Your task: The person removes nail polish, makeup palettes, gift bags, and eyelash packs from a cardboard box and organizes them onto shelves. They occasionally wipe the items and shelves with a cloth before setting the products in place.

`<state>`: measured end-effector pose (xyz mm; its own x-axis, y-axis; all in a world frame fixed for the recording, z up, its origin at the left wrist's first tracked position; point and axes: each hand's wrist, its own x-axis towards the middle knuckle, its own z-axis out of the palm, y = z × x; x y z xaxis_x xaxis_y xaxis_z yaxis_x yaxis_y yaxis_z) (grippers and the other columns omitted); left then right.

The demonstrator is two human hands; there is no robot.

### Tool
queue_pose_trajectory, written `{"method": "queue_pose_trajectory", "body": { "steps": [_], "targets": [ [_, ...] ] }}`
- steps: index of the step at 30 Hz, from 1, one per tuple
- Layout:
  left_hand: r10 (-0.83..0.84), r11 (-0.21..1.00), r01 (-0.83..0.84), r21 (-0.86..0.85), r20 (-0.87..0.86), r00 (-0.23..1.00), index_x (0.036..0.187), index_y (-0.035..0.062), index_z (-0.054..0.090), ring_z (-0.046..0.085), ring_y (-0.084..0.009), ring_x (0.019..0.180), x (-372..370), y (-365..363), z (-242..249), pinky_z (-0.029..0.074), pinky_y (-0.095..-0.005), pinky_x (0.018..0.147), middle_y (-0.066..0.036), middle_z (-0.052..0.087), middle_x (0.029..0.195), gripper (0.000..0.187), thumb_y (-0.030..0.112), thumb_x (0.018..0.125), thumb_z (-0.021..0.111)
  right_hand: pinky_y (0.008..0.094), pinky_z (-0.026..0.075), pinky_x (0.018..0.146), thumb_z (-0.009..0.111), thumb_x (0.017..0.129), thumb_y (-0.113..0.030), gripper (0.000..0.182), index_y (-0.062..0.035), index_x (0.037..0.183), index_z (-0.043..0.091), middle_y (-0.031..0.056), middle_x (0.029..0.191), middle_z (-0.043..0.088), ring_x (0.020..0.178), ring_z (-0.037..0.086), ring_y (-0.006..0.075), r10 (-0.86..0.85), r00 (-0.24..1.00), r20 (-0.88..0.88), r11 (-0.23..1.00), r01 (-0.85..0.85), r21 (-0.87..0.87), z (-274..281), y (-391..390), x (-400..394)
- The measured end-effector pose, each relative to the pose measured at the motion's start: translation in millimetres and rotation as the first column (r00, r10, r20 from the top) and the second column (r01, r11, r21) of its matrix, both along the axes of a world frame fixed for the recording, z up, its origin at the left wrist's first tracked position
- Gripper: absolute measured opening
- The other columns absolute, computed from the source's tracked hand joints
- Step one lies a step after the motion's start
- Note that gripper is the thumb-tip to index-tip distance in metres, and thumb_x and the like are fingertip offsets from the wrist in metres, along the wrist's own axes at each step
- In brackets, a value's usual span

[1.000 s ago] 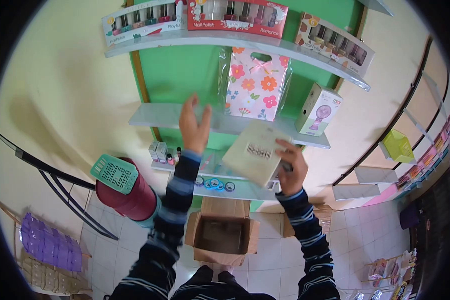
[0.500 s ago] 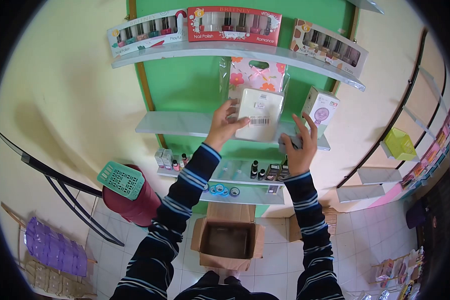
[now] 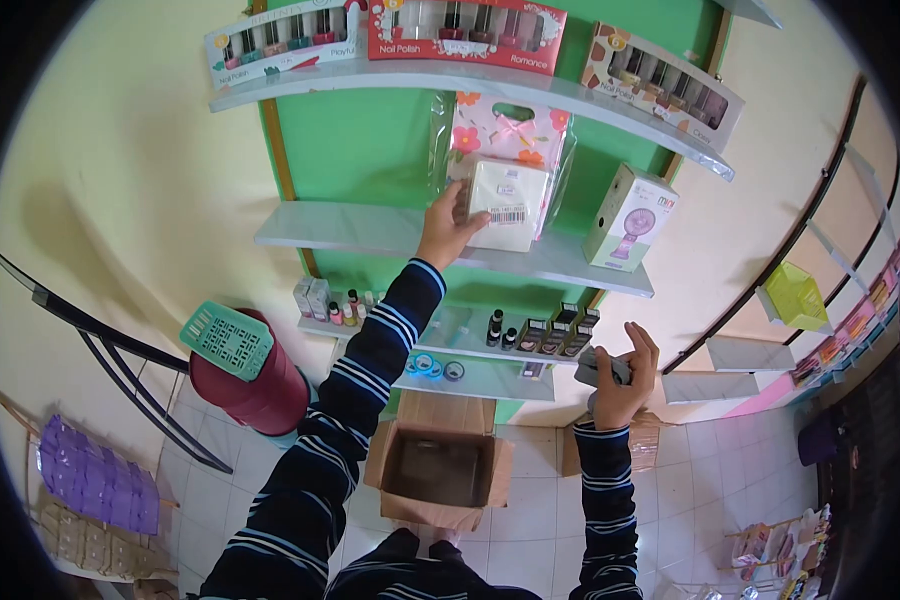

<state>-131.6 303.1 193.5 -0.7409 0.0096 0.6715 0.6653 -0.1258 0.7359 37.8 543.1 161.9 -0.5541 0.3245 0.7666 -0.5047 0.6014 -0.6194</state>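
Observation:
My left hand (image 3: pixel 449 226) grips the left edge of a white box (image 3: pixel 507 212) with a barcode label, thumb across its front. The box stands tilted back on the middle shelf (image 3: pixel 340 228), before a pink floral gift bag (image 3: pixel 467 140) in clear plastic. Lower and to the right, my right hand (image 3: pixel 627 388) is closed around a grey cloth-like item (image 3: pixel 594 368), partly hidden by the fingers. On the same shelf's right end stands a mini fan box (image 3: pixel 630 218).
Nail polish sets (image 3: pixel 465 38) line the upper shelf. Small bottles and dark boxes (image 3: pixel 545 335) stand on a lower shelf, with tape rolls (image 3: pixel 425 366) beneath. An open cardboard box (image 3: pixel 440 468) sits on the floor. At left is a maroon bin (image 3: pixel 255 385) with a green basket (image 3: pixel 227 340).
My right hand has moved down and away from the white box, taking the grey item along. My left hand and the white box have come slightly lower, onto the shelf.

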Motion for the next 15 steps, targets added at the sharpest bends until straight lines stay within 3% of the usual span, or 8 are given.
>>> {"method": "queue_pose_trajectory", "body": {
  "steps": [2, 4, 6, 8, 10, 12, 14, 15],
  "targets": [
    [0.194, 0.97, -0.188, -0.154, 0.028, 0.981, 0.109, -0.0028, 0.042, 0.059, -0.0184, 0.081, 8.9, -1.3, 9.0, 0.049, -0.0269, 0.07, -0.014, 0.058, 0.091, 0.049, 0.003, 0.067, 0.066, 0.0216, 0.036, 0.054, 0.065, 0.059, 0.004, 0.045, -0.0053, 0.103, 0.057, 0.0105, 0.105, 0.052, 0.061, 0.042, 0.0108, -0.005, 1.0, 0.0, 1.0, 0.005, 0.009, -3.7, 4.0, 3.3],
    [0.267, 0.95, -0.268, -0.157, -0.024, 0.963, 0.105, -0.0024, 0.046, 0.061, -0.0212, 0.072, 1.2, -3.1, 6.0, 0.049, -0.029, 0.064, -0.015, 0.06, 0.083, 0.048, 0.009, 0.064, 0.07, 0.0213, 0.036, 0.053, 0.065, 0.059, 0.005, 0.045, -0.0047, 0.102, 0.057, 0.011, 0.106, 0.052, 0.061, 0.042, 0.0112, -0.009, 1.0, -0.013, 1.0, 0.009, -0.008, -8.7, 6.0, 5.9],
    [0.428, 0.832, -0.458, -0.311, -0.164, 0.889, 0.101, -0.0022, 0.048, 0.061, -0.0243, 0.07, 9.4, -6.2, 11.1, 0.048, -0.0311, 0.063, -0.015, 0.06, 0.078, 0.048, 0.017, 0.063, 0.071, 0.0215, 0.035, 0.054, 0.064, 0.059, 0.005, 0.043, -0.0038, 0.101, 0.057, 0.01, 0.104, 0.053, 0.06, 0.041, 0.011, -0.003, 1.0, 0.02, 1.0, 0.003, -0.007, -13.1, 6.2, 9.0],
    [0.489, 0.793, -0.536, -0.291, -0.221, 0.844, 0.098, -0.0016, 0.051, 0.06, -0.0261, 0.068, 19.6, -11.5, 12.2, 0.047, -0.0324, 0.062, -0.015, 0.06, 0.076, 0.047, 0.023, 0.063, 0.07, 0.0217, 0.034, 0.054, 0.064, 0.06, 0.005, 0.042, -0.0031, 0.1, 0.057, 0.0076, 0.1, 0.055, 0.059, 0.04, 0.0103, -0.029, 0.999, 0.038, 0.999, 0.03, -0.023, -24.1, 6.8, 13.5],
    [0.645, 0.626, -0.698, -0.349, -0.272, 0.714, 0.099, 0.0003, 0.052, 0.061, -0.0187, 0.071, 46.9, -19.9, 14.9, 0.047, -0.0283, 0.063, -0.011, 0.062, 0.081, 0.044, 0.024, 0.066, 0.07, 0.0213, 0.034, 0.055, 0.061, 0.066, 0.005, 0.037, -0.0015, 0.101, 0.055, 0.0047, 0.091, 0.057, 0.059, 0.04, 0.0088, 0.004, 0.985, 0.171, 0.997, 0.009, -0.075, -32.1, 2.2, 25.8],
    [0.726, 0.544, -0.815, -0.2, -0.373, 0.577, 0.097, 0.0011, 0.053, 0.061, -0.0177, 0.071, 68.7, -36.9, -5.2, 0.047, -0.0274, 0.064, -0.009, 0.062, 0.08, 0.035, 0.016, 0.07, 0.068, 0.0197, 0.035, 0.054, 0.058, 0.072, 0.004, 0.029, -0.001, 0.101, 0.055, 0.0045, 0.082, 0.057, 0.059, 0.043, 0.0076, 0.104, 0.963, 0.25, 0.984, -0.064, -0.164, -51.7, -4.6, 38.5],
    [0.766, 0.616, -0.787, 0.041, -0.268, 0.585, 0.094, 0.0005, 0.053, 0.06, -0.0163, 0.073, 117.7, -46.5, -40.3, 0.047, -0.0276, 0.066, -0.009, 0.061, 0.08, 0.024, 0.007, 0.073, 0.063, 0.019, 0.037, 0.052, 0.056, 0.077, 0.0, 0.022, -0.0004, 0.099, 0.056, 0.0048, 0.075, 0.056, 0.058, 0.046, 0.0063, 0.118, 0.967, 0.226, 0.991, -0.101, -0.084, -92.6, -7.9, 45.4],
    [0.817, 0.546, -0.838, 0.001, -0.222, 0.532, 0.094, -0.0001, 0.053, 0.059, -0.0156, 0.073, 142.0, -50.5, -69.0, 0.046, -0.0275, 0.067, -0.009, 0.06, 0.081, 0.021, 0.004, 0.074, 0.06, 0.0196, 0.036, 0.05, 0.055, 0.078, -0.002, 0.019, 0.0002, 0.097, 0.056, 0.004, 0.07, 0.055, 0.055, 0.046, 0.0062, 0.129, 0.917, 0.377, 0.99, -0.098, -0.1, -121.7, -4.9, 54.0]
  ]
}}
